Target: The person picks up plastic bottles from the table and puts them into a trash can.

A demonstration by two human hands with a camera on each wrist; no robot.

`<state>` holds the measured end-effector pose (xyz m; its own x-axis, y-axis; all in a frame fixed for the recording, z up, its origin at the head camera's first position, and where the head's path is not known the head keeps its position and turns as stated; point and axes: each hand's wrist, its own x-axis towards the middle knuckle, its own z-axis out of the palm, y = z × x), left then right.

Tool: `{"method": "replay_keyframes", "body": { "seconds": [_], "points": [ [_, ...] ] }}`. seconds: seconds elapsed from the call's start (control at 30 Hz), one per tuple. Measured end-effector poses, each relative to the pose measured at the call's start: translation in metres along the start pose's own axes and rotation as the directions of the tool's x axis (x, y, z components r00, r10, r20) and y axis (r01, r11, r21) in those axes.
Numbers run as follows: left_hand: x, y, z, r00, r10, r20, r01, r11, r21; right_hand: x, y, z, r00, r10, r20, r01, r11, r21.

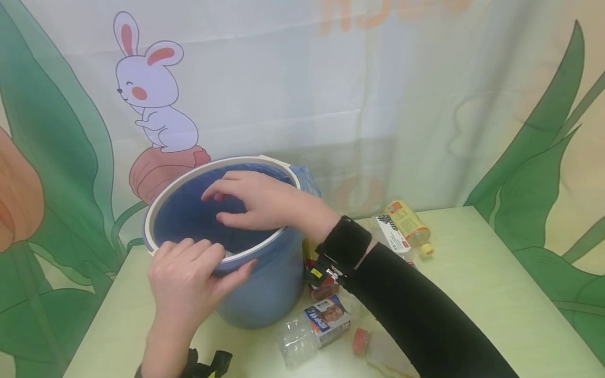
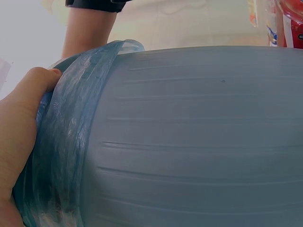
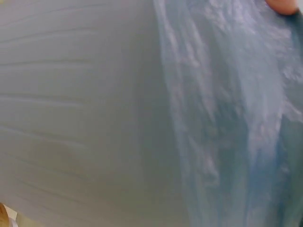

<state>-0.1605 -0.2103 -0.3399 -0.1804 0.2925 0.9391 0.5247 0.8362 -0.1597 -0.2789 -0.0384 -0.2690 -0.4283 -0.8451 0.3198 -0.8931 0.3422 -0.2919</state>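
Observation:
A blue trash can with a white rim ring stands on the table, tilted slightly in the head view. A blue plastic bag lines it and folds down over the outside of the rim. My left hand grips the near rim, fingers over the top and thumb along the outside. Over the mouth of the can reaches my right hand, fingers loosely bent and holding nothing. Its wrist crosses the right side of the rim. In the right wrist view, the bag's folds and the can's ribbed wall fill the frame.
Right of the can lie a clear plastic bottle with a blue label, a red-capped bottle partly under my right arm, and a yellow-labelled bottle. A printed curtain hangs behind the table.

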Motion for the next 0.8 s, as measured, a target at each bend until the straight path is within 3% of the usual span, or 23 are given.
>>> {"method": "replay_keyframes", "body": {
  "seconds": [0.13,0.33,0.67,0.8],
  "points": [
    [0.001,0.001,0.0,1.0,0.004,0.007,-0.004,1.0,-0.001,-0.01,0.003,-0.006,0.994,-0.04,-0.102,0.04,0.999,0.001],
    [0.002,0.0,-0.001,1.0,0.01,0.0,-0.01,1.0,0.0,-0.037,0.005,-0.021,0.982,-0.035,-0.187,0.035,0.999,-0.006],
    [-0.001,-0.004,-0.003,1.0,0.002,-0.002,-0.002,1.0,-0.005,-0.097,-0.01,-0.048,0.921,-0.075,-0.381,0.094,0.995,0.031],
    [-0.002,-0.005,-0.005,1.0,-0.006,-0.015,0.006,1.0,0.002,-0.125,-0.021,-0.048,0.915,-0.094,-0.392,0.106,0.994,0.008]
  ]
}}
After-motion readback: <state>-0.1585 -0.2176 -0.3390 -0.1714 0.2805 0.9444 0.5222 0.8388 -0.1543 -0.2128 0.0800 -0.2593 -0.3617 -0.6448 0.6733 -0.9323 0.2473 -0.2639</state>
